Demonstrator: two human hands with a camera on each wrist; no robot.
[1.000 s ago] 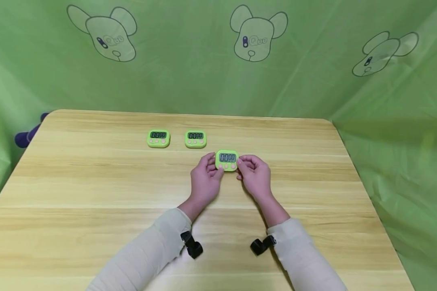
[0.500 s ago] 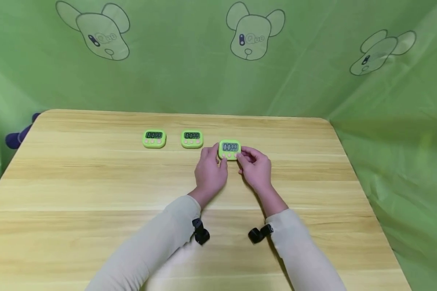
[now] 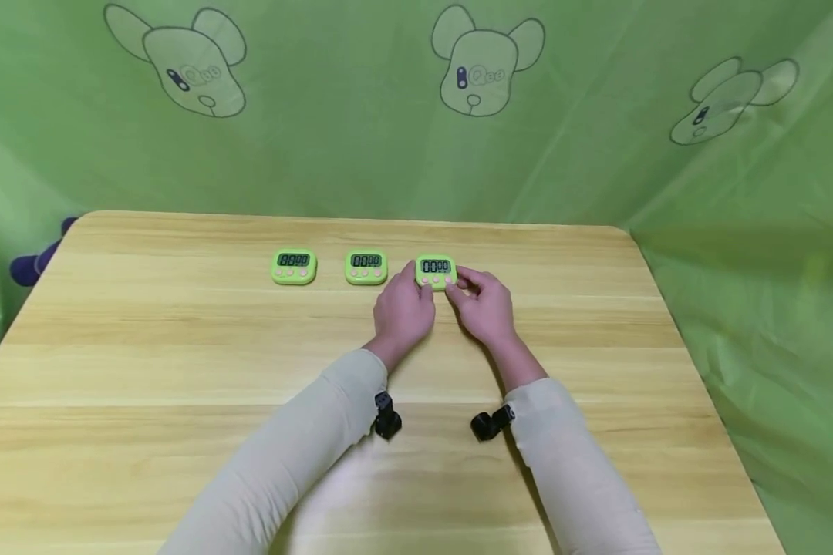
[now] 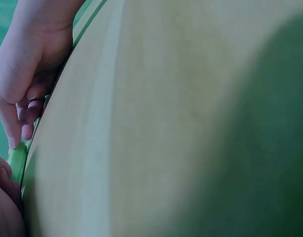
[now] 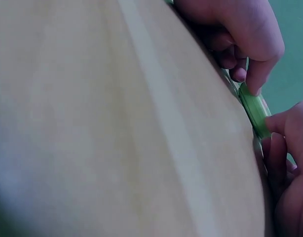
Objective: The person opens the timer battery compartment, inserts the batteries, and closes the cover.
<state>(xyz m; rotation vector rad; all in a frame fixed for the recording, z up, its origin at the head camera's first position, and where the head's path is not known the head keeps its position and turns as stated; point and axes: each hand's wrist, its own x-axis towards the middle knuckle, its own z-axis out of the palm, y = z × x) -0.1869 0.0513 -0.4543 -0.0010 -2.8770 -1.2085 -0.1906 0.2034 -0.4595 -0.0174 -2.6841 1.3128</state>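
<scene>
A green digital timer (image 3: 436, 270) with a dark display and pink buttons lies at the right end of a row in the head view. My left hand (image 3: 403, 311) grips its left side, thumb at the lower edge. On the opposite side my right hand (image 3: 484, 310) pinches it, thumb near the lower right corner. Two matching timers, one in the middle (image 3: 365, 267) and one farther left (image 3: 294, 267), lie level with it. The wrist views catch only the held timer's green edge (image 5: 254, 111) between the fingers, close against the tabletop.
The wooden table (image 3: 201, 370) has its far edge just behind the timers. A green curtain (image 3: 361, 154) with mouse-head drawings hangs behind and at both sides. Something purple (image 3: 28, 267) pokes out past the table's left edge. Each sleeve carries a small black camera (image 3: 387, 420).
Both hands have moved the held timer away from the body, into line with the other two. Its display has turned from light grey to dark as it tilted down flatter.
</scene>
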